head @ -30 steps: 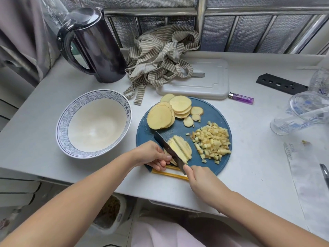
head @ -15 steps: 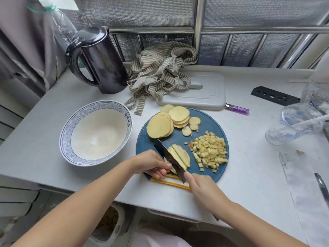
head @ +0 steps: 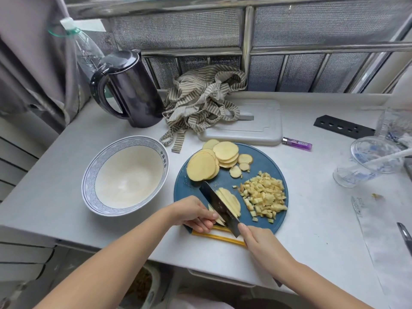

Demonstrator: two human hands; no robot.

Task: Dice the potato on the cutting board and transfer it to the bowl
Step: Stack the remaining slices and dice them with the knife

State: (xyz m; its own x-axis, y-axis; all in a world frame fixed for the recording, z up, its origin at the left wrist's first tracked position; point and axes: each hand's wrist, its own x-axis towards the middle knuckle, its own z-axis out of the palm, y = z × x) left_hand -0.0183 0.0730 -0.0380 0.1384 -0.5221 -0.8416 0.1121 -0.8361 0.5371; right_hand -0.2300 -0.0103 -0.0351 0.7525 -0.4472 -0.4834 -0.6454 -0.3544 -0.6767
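Mid-cut on cutting board [head: 265, 162], worktop front edge.
Right hand [head: 258, 241] grips knife [head: 219, 205]; left hand [head: 196, 214], fingers curled, holds potato strips [head: 231, 200] against blade. Bowl [head: 133, 140] toward left edge.

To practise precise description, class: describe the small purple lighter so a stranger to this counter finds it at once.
Start at the round blue cutting board on the pale counter. Just beyond its far right edge, beside the white rectangular plastic board, lies the small translucent purple lighter; it is the only purple thing there.
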